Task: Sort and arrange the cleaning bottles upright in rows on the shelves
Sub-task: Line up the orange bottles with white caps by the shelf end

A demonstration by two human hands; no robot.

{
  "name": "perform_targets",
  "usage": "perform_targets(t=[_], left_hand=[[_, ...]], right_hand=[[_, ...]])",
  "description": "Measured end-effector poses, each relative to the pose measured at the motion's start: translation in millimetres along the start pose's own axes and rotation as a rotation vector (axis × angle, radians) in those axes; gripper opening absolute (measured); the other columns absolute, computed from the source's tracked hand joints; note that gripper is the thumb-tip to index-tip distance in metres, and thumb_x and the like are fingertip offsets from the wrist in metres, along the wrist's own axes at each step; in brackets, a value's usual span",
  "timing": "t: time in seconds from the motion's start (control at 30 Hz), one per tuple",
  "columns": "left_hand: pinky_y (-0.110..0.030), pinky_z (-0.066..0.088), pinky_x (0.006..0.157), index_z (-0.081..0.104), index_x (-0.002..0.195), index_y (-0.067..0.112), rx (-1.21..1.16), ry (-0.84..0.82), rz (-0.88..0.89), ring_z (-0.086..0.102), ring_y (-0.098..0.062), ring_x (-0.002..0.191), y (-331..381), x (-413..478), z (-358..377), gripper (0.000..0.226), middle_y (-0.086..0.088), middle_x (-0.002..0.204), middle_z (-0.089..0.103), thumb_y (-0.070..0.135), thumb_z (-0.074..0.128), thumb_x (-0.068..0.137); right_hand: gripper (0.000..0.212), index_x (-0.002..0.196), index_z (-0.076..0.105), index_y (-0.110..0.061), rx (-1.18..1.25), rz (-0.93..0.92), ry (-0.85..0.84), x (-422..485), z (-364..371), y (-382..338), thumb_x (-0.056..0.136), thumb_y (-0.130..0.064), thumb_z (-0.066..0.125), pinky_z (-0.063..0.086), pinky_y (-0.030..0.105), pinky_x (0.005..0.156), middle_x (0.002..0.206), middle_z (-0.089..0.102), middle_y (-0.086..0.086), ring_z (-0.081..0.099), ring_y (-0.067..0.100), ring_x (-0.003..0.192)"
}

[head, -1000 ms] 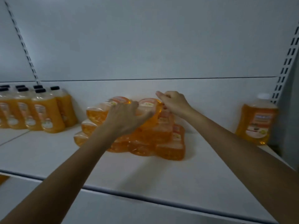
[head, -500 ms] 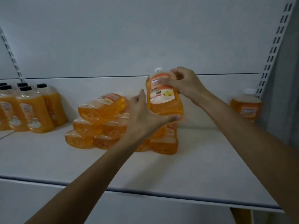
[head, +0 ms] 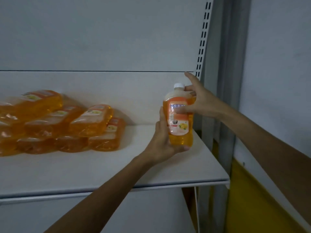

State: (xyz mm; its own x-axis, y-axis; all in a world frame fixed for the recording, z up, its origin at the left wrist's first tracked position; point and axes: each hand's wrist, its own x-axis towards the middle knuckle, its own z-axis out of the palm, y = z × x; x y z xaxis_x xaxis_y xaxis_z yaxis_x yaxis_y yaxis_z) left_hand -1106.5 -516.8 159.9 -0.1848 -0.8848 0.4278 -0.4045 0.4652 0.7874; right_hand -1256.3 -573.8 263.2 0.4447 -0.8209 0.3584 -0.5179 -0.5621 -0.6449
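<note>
An orange cleaning bottle [head: 178,121] with a white cap is held upright just above the white shelf [head: 117,167], near its right end. My left hand [head: 162,143] grips it from below, around its base and left side. My right hand [head: 200,101] holds its upper part and neck, thumb across the label, index finger pointing up. A pile of several orange bottles [head: 67,125] lies on its side at the shelf's left. The bottle that stood at the back right is hidden behind the held one and my right hand.
A perforated shelf upright [head: 202,39] and a grey post [head: 223,81] close off the right end. The back panel [head: 101,39] rises behind. A yellow surface [head: 252,199] shows below right.
The bottle was lifted off the pile, turned upright and carried right to the shelf's right end with both hands. The camera turned right too, so the upright row at far left is out of view.
</note>
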Motion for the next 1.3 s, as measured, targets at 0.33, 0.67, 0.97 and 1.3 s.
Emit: perform_targets(t=[0.33, 0.67, 0.97, 1.3], left_hand=[[-0.043, 0.047, 0.098, -0.002, 0.145, 0.036, 0.394, 0.063, -0.006, 0.051, -0.017, 0.119, -27.3, 25.4, 34.1, 0.11, 0.001, 0.139, 0.043, 0.062, 0.069, 0.065], [-0.036, 0.032, 0.102, 0.046, 0.129, 0.015, 0.914, -0.163, -0.225, 0.04, -0.022, 0.12, -29.6, 21.7, 27.7, 0.064, -0.005, 0.133, 0.046, 0.062, 0.039, 0.087], [-0.031, 0.037, 0.098, 0.056, 0.121, 0.02, 0.681, -0.146, -0.201, 0.048, -0.019, 0.116, -16.6, 19.3, 15.4, 0.04, -0.002, 0.129, 0.052, 0.044, 0.054, 0.089], [-0.02, 0.034, 0.083, 0.062, 0.114, 0.017, 0.783, 0.203, -0.114, 0.052, -0.019, 0.109, 20.8, -8.9, -148.0, 0.029, -0.006, 0.119, 0.058, 0.029, 0.061, 0.087]], right_hand=[[0.098, 0.141, 0.025, -0.034, -0.155, -0.069, 0.092, -11.4, 3.1, 52.5, 0.064, -0.027, 0.085, 0.05, 0.042, 0.094, 0.136, 0.041, 0.0, 0.046, 0.021, 0.119], [0.093, 0.141, 0.023, -0.029, -0.311, -0.04, 0.159, 23.9, 14.2, 63.0, 0.07, -0.014, 0.081, 0.051, 0.041, 0.093, 0.142, 0.035, 0.002, 0.046, 0.023, 0.123], [0.088, 0.136, 0.021, -0.03, -0.272, 0.02, 0.047, 30.7, 5.7, 53.7, 0.072, -0.026, 0.08, 0.05, 0.03, 0.077, 0.13, 0.04, 0.002, 0.053, 0.021, 0.105], [0.046, 0.125, 0.052, -0.011, -0.17, -0.272, 0.282, 68.7, 59.1, -29.2, 0.086, -0.032, 0.065, 0.032, 0.021, 0.096, 0.131, 0.051, 0.004, 0.046, 0.019, 0.122]])
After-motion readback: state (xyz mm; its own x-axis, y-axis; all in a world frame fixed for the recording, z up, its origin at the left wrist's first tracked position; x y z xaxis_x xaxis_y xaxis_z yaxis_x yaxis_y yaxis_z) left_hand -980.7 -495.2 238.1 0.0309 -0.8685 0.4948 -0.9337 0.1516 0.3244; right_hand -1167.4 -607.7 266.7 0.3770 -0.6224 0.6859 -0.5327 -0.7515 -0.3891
